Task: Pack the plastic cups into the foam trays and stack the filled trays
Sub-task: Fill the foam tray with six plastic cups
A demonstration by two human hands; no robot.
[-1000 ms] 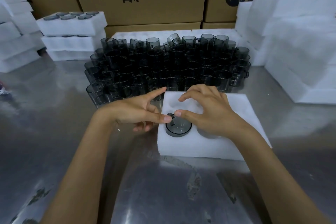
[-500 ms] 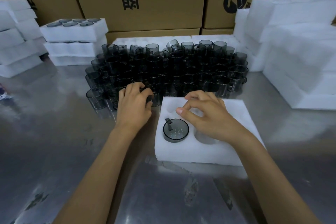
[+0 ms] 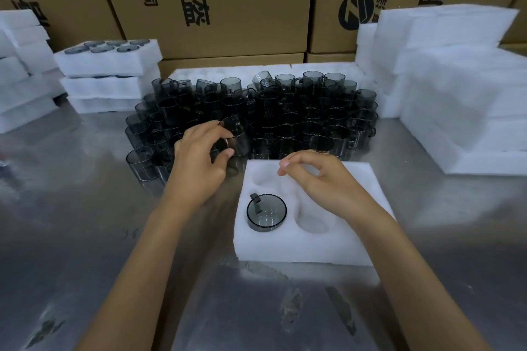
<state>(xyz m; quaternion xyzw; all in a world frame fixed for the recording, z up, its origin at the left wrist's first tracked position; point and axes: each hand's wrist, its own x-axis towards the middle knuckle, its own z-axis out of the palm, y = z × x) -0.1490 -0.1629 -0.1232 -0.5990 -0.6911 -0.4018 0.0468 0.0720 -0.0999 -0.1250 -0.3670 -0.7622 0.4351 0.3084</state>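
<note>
Steel table; left hand apparently gripping cup.

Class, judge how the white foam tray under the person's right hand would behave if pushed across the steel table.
The white foam tray is probably light, holding only one smoky plastic cup. It would likely slide easily on the shiny steel table, and dent if squeezed.

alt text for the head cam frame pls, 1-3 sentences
Left hand grips a smoky cup lifted from a dense cup cluster; right hand hovers over a foam tray with one cup seated. Filled trays stacked far left, cardboard boxes behind.
</note>
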